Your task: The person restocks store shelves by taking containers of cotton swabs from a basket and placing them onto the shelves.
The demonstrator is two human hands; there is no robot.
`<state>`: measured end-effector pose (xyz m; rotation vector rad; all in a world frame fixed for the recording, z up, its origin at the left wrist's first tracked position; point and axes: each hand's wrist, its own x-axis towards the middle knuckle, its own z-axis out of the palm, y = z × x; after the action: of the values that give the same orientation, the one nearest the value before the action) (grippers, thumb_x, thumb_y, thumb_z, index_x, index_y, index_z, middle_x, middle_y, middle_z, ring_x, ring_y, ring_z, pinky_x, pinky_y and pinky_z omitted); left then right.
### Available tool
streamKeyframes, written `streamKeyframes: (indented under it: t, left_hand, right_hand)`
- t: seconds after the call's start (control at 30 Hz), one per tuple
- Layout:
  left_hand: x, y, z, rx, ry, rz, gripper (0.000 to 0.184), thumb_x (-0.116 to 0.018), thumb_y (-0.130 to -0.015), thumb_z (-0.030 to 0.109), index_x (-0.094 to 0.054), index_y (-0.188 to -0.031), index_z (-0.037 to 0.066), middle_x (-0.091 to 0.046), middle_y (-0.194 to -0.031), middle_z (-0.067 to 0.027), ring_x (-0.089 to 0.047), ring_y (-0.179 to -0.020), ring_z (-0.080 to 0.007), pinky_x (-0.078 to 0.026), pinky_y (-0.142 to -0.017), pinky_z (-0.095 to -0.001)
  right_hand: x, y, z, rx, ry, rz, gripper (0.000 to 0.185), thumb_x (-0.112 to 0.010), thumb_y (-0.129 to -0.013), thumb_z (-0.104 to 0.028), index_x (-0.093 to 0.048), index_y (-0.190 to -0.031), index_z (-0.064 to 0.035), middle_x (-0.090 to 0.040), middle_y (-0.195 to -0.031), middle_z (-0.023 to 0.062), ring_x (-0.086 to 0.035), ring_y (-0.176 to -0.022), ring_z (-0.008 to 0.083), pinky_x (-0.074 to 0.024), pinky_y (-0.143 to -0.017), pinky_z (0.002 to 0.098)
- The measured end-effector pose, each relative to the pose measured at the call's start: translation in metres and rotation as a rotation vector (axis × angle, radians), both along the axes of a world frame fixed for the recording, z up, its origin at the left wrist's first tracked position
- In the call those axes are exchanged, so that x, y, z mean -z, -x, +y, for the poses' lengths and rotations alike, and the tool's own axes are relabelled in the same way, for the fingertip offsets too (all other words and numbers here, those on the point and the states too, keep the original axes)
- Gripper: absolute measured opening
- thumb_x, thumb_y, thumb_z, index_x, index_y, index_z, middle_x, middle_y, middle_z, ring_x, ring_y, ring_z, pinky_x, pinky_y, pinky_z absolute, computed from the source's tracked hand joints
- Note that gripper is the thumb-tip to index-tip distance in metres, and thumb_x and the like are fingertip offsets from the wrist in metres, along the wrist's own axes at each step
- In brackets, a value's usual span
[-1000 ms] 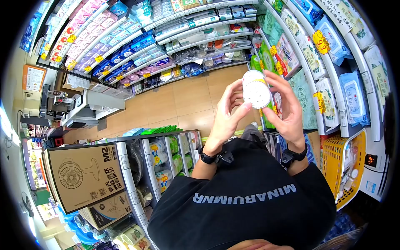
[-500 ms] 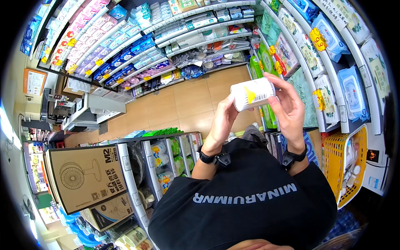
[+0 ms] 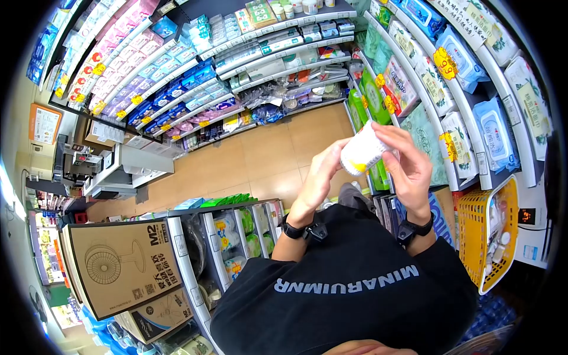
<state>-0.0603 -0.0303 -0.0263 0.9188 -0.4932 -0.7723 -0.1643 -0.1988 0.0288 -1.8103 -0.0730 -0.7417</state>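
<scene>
A small white round container with a yellow patch is tilted in front of my chest, above the tiled floor. My right hand grips its right side, thumb below and fingers over the top. On the other side, my left hand has its fingers against the container's left edge, some of them hidden behind it. Both wrists carry black straps with small devices.
Shelves of packaged goods curve across the back, and wipes packs fill the right shelves. A yellow basket holding items stands at the right. Front left is a fan carton beside a low shelf.
The container was turned from end-on to sideways, then tilted, and now sits slightly lower. Both hands have stayed at it, shifting their fingers. The view has moved a little.
</scene>
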Motion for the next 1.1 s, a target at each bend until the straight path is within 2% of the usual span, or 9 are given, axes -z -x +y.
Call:
streamKeyframes:
  t: [0.07, 0.1, 0.23, 0.37, 0.43, 0.53, 0.73, 0.87, 1.1]
  left_hand:
    - [-0.001, 0.000, -0.001, 0.016, -0.102, -0.181, 0.048, -0.051, -0.108, 0.030, -0.052, -0.143, -0.004, -0.063, -0.134, -0.0131, -0.057, -0.125, -0.0192, -0.044, -0.107, -0.0351]
    - [0.003, -0.002, -0.004, 0.013, -0.098, -0.195, 0.050, -0.061, -0.105, 0.027, -0.051, -0.144, -0.003, -0.061, -0.135, -0.0125, -0.056, -0.126, -0.0177, -0.043, -0.109, -0.0346]
    - [0.009, -0.014, -0.015, 0.018, -0.033, -0.114, 0.060, -0.074, -0.096, 0.018, -0.046, -0.146, -0.001, -0.058, -0.139, -0.0118, -0.054, -0.131, -0.0193, -0.041, -0.112, -0.0358]
    - [0.021, -0.037, -0.030, -0.011, -0.024, -0.159, 0.063, -0.077, -0.093, 0.016, -0.046, -0.144, -0.001, -0.056, -0.141, -0.0124, -0.053, -0.134, -0.0211, -0.039, -0.114, -0.0372]
    - [0.026, -0.051, -0.039, -0.062, -0.067, -0.234, 0.067, -0.079, -0.089, 0.009, -0.044, -0.145, -0.001, -0.056, -0.141, -0.0130, -0.052, -0.134, -0.0218, -0.040, -0.114, -0.0389]
    - [0.028, -0.074, -0.054, -0.112, -0.147, -0.308, 0.068, -0.083, -0.086, 0.013, -0.047, -0.142, 0.001, -0.057, -0.140, -0.0141, -0.052, -0.136, -0.0235, -0.039, -0.116, -0.0392]
    - [0.015, -0.141, -0.090, -0.258, -0.252, -0.591, 0.065, -0.085, -0.082, 0.013, -0.055, -0.137, 0.001, -0.058, -0.137, -0.0137, -0.056, -0.129, -0.0258, -0.047, -0.108, -0.0398]
    - [0.002, -0.186, -0.115, -0.375, -0.328, -0.744, 0.061, -0.086, -0.080, 0.011, -0.059, -0.134, 0.001, -0.058, -0.131, -0.0148, -0.060, -0.119, -0.0263, -0.051, -0.101, -0.0385]
    - [-0.003, -0.248, -0.170, -0.466, -0.370, -0.915, 0.060, -0.085, -0.080, 0.011, -0.059, -0.133, 0.002, -0.059, -0.130, -0.0157, -0.060, -0.117, -0.0298, -0.053, -0.094, -0.0383]
  right_hand:
    - [0.000, -0.003, -0.004, -0.019, 0.160, 0.007, 0.031, -0.064, -0.093, 0.003, -0.070, -0.124, -0.0006, -0.067, -0.132, 0.0188, -0.057, -0.129, 0.0298, -0.0435, -0.109, 0.0402]
    - [-0.004, -0.005, -0.005, 0.024, 0.249, -0.004, 0.030, -0.065, -0.093, 0.002, -0.073, -0.121, -0.0039, -0.063, -0.137, 0.0196, -0.056, -0.131, 0.0308, -0.0433, -0.109, 0.0415]
    - [0.006, -0.014, -0.007, 0.041, 0.083, 0.009, 0.028, -0.065, -0.093, 0.001, -0.073, -0.119, -0.0058, -0.057, -0.143, 0.0201, -0.054, -0.134, 0.0303, -0.0430, -0.109, 0.0417]
    - [0.022, -0.034, -0.016, -0.014, -0.278, 0.126, 0.055, -0.064, -0.095, 0.002, -0.043, -0.146, 0.0022, -0.052, -0.147, 0.0183, -0.051, -0.137, 0.0257, -0.0420, -0.112, 0.0397]
    - [0.027, -0.046, -0.024, -0.013, -0.261, 0.148, 0.056, -0.065, -0.094, 0.002, -0.043, -0.146, 0.0027, -0.052, -0.147, 0.0186, -0.051, -0.137, 0.0259, -0.0418, -0.112, 0.0400]
    - [0.026, -0.074, -0.035, -0.023, -0.250, 0.166, 0.062, -0.070, -0.089, 0.002, -0.043, -0.145, 0.0037, -0.051, -0.148, 0.0201, -0.051, -0.137, 0.0265, -0.0406, -0.114, 0.0408]
    - [0.030, -0.146, -0.071, -0.007, -0.133, 0.136, 0.073, -0.079, -0.082, 0.002, -0.043, -0.145, 0.0043, -0.053, -0.147, 0.0220, -0.052, -0.137, 0.0277, -0.0406, -0.115, 0.0403]
    - [0.024, -0.195, -0.100, -0.018, -0.144, 0.094, 0.071, -0.079, -0.082, 0.002, -0.044, -0.144, 0.0045, -0.053, -0.147, 0.0212, -0.053, -0.136, 0.0271, -0.0412, -0.115, 0.0398]
    - [0.034, -0.259, -0.153, 0.004, -0.164, 0.071, 0.070, -0.078, -0.082, 0.002, -0.046, -0.144, 0.0035, -0.054, -0.146, 0.0196, -0.053, -0.136, 0.0267, -0.0419, -0.115, 0.0393]
